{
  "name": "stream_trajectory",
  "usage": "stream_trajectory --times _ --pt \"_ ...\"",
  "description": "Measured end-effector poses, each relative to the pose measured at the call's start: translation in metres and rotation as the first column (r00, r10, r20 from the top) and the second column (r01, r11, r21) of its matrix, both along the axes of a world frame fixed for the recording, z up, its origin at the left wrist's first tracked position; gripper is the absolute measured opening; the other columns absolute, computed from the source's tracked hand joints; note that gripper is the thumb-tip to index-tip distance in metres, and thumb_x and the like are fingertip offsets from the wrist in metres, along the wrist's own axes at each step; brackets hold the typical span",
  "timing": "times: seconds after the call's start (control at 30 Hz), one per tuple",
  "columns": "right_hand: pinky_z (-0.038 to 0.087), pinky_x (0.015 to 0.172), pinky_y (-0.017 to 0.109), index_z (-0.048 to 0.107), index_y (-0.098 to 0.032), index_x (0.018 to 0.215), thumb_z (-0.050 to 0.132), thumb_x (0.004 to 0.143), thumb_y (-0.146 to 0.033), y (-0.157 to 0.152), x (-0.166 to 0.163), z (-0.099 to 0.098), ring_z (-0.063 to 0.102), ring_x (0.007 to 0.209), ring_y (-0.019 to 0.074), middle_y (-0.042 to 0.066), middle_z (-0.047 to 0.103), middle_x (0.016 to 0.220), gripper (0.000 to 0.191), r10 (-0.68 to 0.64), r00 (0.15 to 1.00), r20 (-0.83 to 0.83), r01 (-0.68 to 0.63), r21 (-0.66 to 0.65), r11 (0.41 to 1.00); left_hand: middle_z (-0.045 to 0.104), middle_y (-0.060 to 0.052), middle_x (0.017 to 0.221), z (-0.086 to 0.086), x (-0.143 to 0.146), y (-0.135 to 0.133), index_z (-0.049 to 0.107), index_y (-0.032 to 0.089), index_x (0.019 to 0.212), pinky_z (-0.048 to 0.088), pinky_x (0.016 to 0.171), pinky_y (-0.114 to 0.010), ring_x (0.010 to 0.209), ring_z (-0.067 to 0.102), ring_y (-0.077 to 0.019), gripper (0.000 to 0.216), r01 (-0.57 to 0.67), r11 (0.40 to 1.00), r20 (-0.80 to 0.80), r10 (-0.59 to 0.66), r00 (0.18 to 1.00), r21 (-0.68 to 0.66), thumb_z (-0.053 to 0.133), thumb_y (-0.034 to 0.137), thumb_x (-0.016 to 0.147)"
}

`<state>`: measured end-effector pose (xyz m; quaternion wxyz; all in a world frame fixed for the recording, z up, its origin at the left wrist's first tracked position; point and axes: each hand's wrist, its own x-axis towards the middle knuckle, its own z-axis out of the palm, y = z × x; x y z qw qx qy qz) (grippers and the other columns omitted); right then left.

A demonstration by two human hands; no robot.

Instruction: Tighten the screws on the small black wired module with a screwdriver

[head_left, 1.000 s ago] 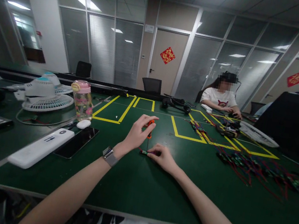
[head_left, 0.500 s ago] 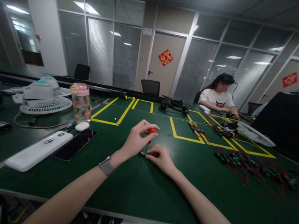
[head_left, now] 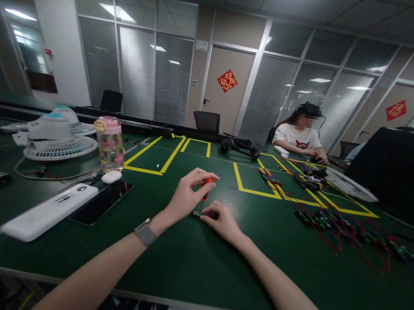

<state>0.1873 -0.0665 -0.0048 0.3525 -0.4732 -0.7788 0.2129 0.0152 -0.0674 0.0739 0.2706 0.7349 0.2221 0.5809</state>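
Observation:
My left hand [head_left: 189, 194] is closed on the orange handle of a screwdriver [head_left: 208, 181], which stands nearly upright with its thin shaft pointing down. Under the tip lies a small green circuit board [head_left: 196, 214] on the green table [head_left: 173, 256]. My right hand [head_left: 224, 221] rests low on the table and pinches the board's right side, where dark wires partly show between the fingers. Exactly where the tip meets the board is too small to tell.
To the left are a pink-lidded bottle [head_left: 109, 146], a white fan [head_left: 57, 142], a black phone [head_left: 104, 202] and a long white device [head_left: 51, 210]. Several wired boards [head_left: 345, 233] lie at right. Across the table sits a person [head_left: 301, 134].
The view has shifted slightly. Both hands keep their holds on the screwdriver and the board, with hardly any visible movement.

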Motion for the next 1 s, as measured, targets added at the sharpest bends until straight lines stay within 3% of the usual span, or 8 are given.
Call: stream_trajectory --times 0.13,0.27,0.37,0.47,0.6,0.73,0.87,1.0 --pt "0.049 0.071 0.027 0.081 -0.016 0.09 0.078 0.081 -0.013 -0.0006 -0.0006 0.0008 0.062 0.075 0.0156 0.004 0.068 0.084 0.01 -0.003 1.0 0.008 0.003 -0.001 1.0 0.065 -0.007 0.102 0.0008 -0.001 -0.0042 0.077 0.021 0.109 0.057 0.087 -0.03 0.096 0.067 -0.0188 0.02 -0.14 0.982 -0.048 0.147 0.988 0.126 0.061 0.025 0.098" --pt "0.048 0.071 0.028 0.081 -0.015 0.091 0.077 0.082 -0.013 -0.0019 -0.0012 0.003 0.061 0.075 0.0155 0.005 0.068 0.084 0.01 -0.004 1.0 0.028 0.004 0.004 1.0 0.069 -0.01 0.12 0.004 -0.0021 -0.005 0.075 0.021 0.114 0.053 0.102 -0.036 0.116 0.065 -0.0226 0.028 -0.093 0.983 -0.076 0.107 0.991 0.161 0.049 0.021 0.104" --pt "0.048 0.071 0.027 0.08 -0.016 0.091 0.077 0.082 -0.013 -0.0028 -0.0013 0.0042 0.061 0.075 0.0154 0.004 0.068 0.084 0.009 -0.002 0.999 0.042 0.002 0.011 1.0 0.071 -0.009 0.113 0.0045 -0.0016 -0.0037 0.075 0.02 0.113 0.056 0.094 -0.033 0.107 0.068 -0.0216 0.026 -0.045 0.993 -0.061 0.052 0.997 0.107 0.051 0.021 0.103" --pt "0.048 0.071 0.027 0.08 -0.016 0.091 0.077 0.082 -0.013 -0.0032 -0.0012 0.0043 0.061 0.075 0.0156 0.004 0.067 0.084 0.009 0.0 0.999 0.047 -0.001 0.012 1.0 0.068 -0.007 0.103 0.0028 -0.001 -0.0029 0.076 0.02 0.105 0.057 0.082 -0.029 0.094 0.068 -0.019 0.018 -0.09 0.991 -0.032 0.094 0.995 0.099 0.06 0.022 0.099" --pt "0.049 0.071 0.028 0.08 -0.015 0.09 0.075 0.084 -0.014 -0.0033 -0.0006 0.0032 0.062 0.075 0.016 0.005 0.067 0.085 0.008 0.007 0.999 0.041 -0.008 0.017 1.0 0.066 -0.008 0.108 0.001 -0.001 -0.0026 0.077 0.021 0.106 0.056 0.092 -0.031 0.102 0.066 -0.0199 0.018 -0.152 0.98 -0.024 0.156 0.987 0.13 0.062 0.022 0.097" --pt "0.05 0.072 0.028 0.079 -0.016 0.091 0.075 0.084 -0.015 -0.0035 0.0 0.0026 0.062 0.076 0.0161 0.005 0.068 0.086 0.008 0.017 0.999 0.042 -0.018 0.032 0.999 0.069 -0.01 0.123 0.0008 -0.0009 -0.0009 0.075 0.022 0.117 0.051 0.106 -0.037 0.118 0.065 -0.0222 0.029 -0.048 0.994 -0.04 0.052 0.998 0.102 0.049 0.02 0.103" --pt "0.05 0.072 0.028 0.079 -0.016 0.092 0.074 0.085 -0.015 -0.0038 0.0007 0.0026 0.063 0.076 0.0159 0.005 0.069 0.087 0.009 0.023 0.999 0.041 -0.024 0.027 0.999 0.072 -0.009 0.116 0.0001 0.0 0.0012 0.073 0.02 0.12 0.055 0.098 -0.034 0.11 0.069 -0.0213 0.028 -0.004 0.998 -0.017 0.005 1.0 0.061 0.051 0.021 0.103" --pt "0.05 0.072 0.028 0.079 -0.016 0.092 0.074 0.085 -0.015 -0.0037 0.001 0.0025 0.063 0.077 0.016 0.005 0.069 0.087 0.009 0.028 0.999 0.038 -0.029 0.025 0.999 0.07 -0.007 0.106 -0.0007 -0.0007 0.0015 0.075 0.02 0.113 0.056 0.086 -0.03 0.097 0.068 -0.019 0.02 -0.09 0.99 -0.013 0.092 0.996 0.105 0.061 0.021 0.098"
